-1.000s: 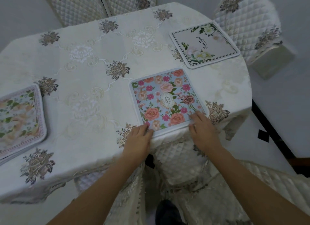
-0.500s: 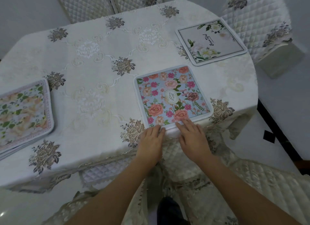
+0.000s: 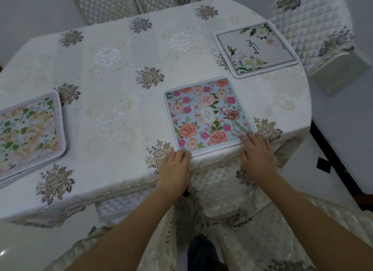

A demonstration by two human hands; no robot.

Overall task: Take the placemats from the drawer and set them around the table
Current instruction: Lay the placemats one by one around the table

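- A blue floral placemat [image 3: 209, 114] lies flat at the near edge of the counter [image 3: 121, 78].
- The left hand [image 3: 174, 170] rests flat at its near left corner, fingers straight and together.
- The right hand [image 3: 257, 156] presses its near right corner, fingers straight, slightly spread.
- A white placemat [image 3: 255, 48] lies far right.
- A stack of placemats [image 3: 28, 133] sits at the left edge.
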